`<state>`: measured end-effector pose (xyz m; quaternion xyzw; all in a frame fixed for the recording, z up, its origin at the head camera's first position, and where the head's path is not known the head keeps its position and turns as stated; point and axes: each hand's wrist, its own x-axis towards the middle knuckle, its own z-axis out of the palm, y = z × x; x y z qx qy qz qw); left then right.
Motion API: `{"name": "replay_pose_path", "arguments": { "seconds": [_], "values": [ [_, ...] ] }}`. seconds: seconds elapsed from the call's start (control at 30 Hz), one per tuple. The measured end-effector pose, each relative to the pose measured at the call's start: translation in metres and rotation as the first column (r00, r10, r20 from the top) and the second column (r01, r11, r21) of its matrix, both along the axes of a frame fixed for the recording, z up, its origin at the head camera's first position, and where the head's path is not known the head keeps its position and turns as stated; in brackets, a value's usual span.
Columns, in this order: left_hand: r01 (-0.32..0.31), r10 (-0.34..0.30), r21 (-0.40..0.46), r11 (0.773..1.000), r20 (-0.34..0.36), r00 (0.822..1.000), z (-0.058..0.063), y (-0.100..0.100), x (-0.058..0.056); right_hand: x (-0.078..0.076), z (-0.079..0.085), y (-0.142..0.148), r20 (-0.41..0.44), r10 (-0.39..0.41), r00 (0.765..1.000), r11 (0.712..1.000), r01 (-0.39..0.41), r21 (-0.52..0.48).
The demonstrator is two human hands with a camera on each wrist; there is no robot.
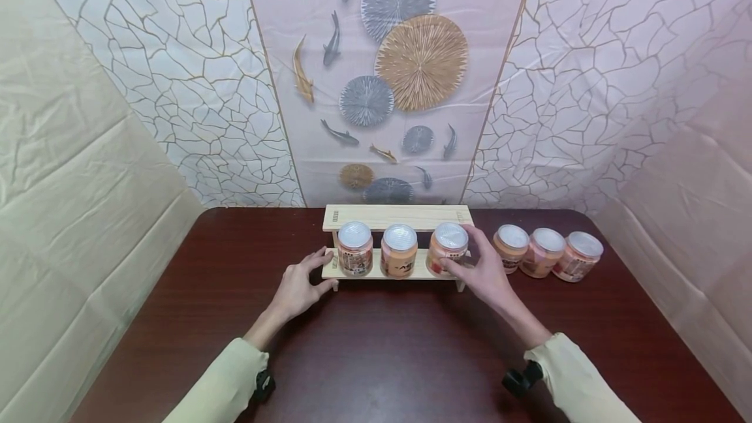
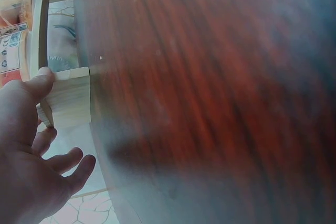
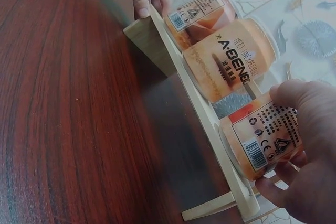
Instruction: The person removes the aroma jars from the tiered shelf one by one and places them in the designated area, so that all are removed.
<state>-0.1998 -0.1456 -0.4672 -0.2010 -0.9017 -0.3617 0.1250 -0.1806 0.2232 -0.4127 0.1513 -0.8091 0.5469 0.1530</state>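
A two-tier wooden rack (image 1: 388, 216) stands at the back of the table. Three orange-labelled jars with clear lids line its lower step: a left jar (image 1: 355, 248), a middle jar (image 1: 399, 250) and a right jar (image 1: 450, 238). My left hand (image 1: 296, 286) grips the left end of that step, its thumb on the front edge in the left wrist view. At the other end, my right hand (image 1: 484, 273) holds the right jar between thumb and fingers. The right wrist view shows that jar (image 3: 262, 135) upright with its base at the step.
Three similar jars stand in a row on the dark table right of the rack: a near-side one (image 1: 511, 248), a middle one (image 1: 543, 253) and an outer one (image 1: 578, 257). A patterned cloth wall (image 1: 376, 149) rises behind the table (image 1: 376, 344).
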Motion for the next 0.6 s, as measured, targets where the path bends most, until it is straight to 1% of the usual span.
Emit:
{"name": "replay_pose_path", "arguments": {
  "seconds": [0.13, 0.27, 0.4, 0.47, 0.6],
  "values": [
    [-0.004, 0.003, -0.004, 1.000, -0.009, 1.000, 0.000, 0.000, -0.001, 0.000, 0.001, -0.001, 0.011, -0.007, 1.000, 1.000, 0.007, 0.003],
    [-0.003, 0.003, -0.001, 1.000, -0.016, 1.000, 0.000, 0.000, -0.001, 0.002, 0.007, -0.004, 0.025, -0.011, 1.000, 1.000, 0.011, 0.004],
    [0.001, -0.001, 0.002, 1.000, -0.018, 1.000, 0.000, -0.001, -0.001, 0.005, 0.012, -0.007, 0.012, -0.020, 1.000, 1.000, 0.020, 0.005],
    [0.004, -0.004, 0.001, 1.000, -0.016, 1.000, 0.000, -0.001, -0.001, 0.005, 0.012, -0.006, 0.010, -0.022, 1.000, 1.000, 0.022, 0.006],
    [0.010, -0.010, 0.006, 1.000, -0.004, 1.000, 0.000, -0.001, 0.000, 0.004, 0.007, -0.001, 0.006, -0.059, 0.998, 0.997, 0.059, 0.051]
  ]
}}
